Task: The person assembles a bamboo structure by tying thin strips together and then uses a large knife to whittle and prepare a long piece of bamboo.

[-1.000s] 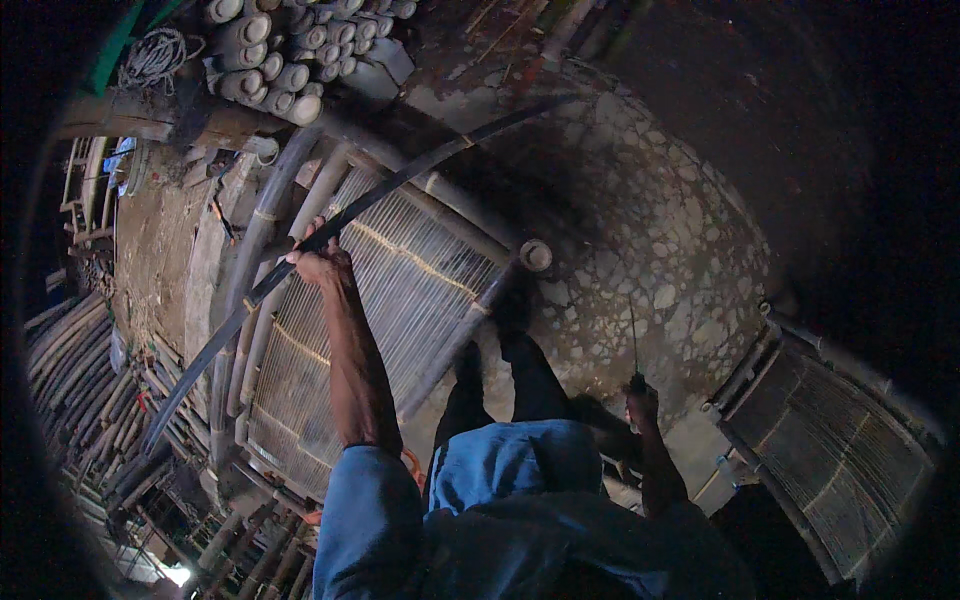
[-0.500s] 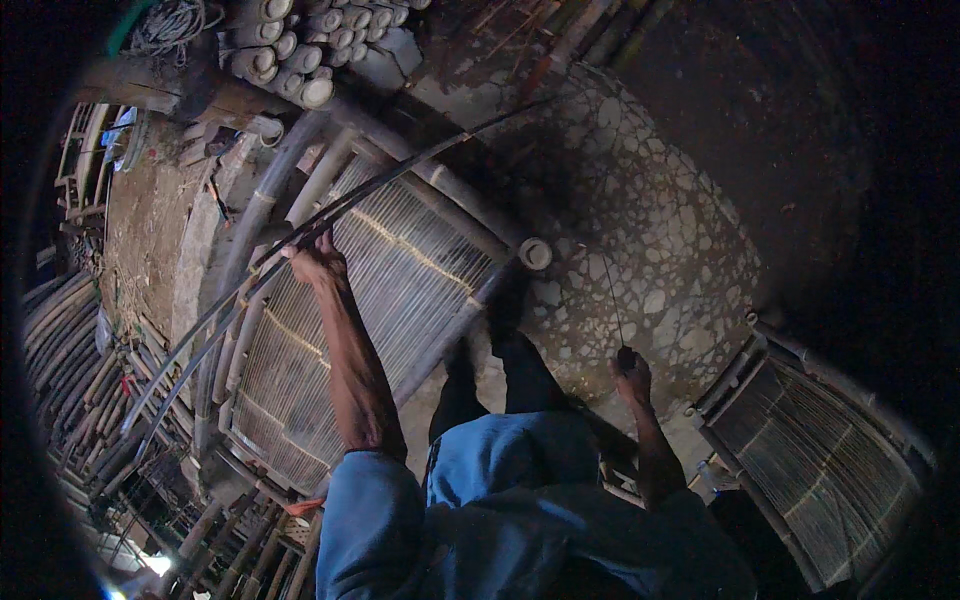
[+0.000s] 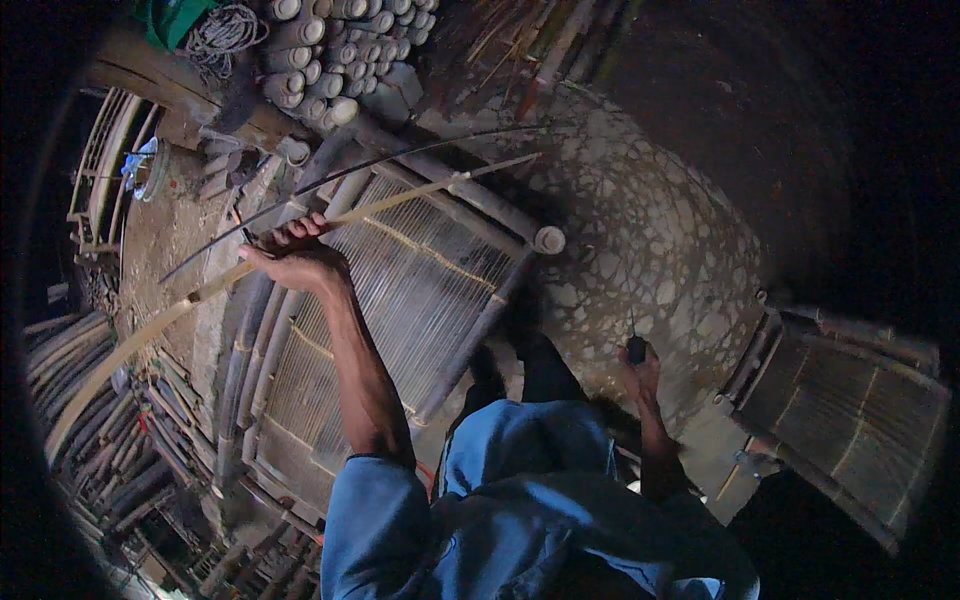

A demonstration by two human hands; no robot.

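Bamboo poles (image 3: 110, 470) lie stacked at the far left, and cut bamboo tubes (image 3: 320, 50) are piled end-on at the top. My left hand (image 3: 295, 258) is stretched out with its fingers clamped around a long pale bamboo strip (image 3: 400, 200) and a thin dark strip (image 3: 340, 178) just beside it, both arcing over the slatted bamboo frame (image 3: 400, 290) that lies on the stone floor (image 3: 650, 260). The frame's near corner post sits by my feet. My right hand (image 3: 640, 372) hangs low over the floor, closed on a small dark-handled tool (image 3: 635, 345). Another slatted panel (image 3: 860, 420) leans at the right.
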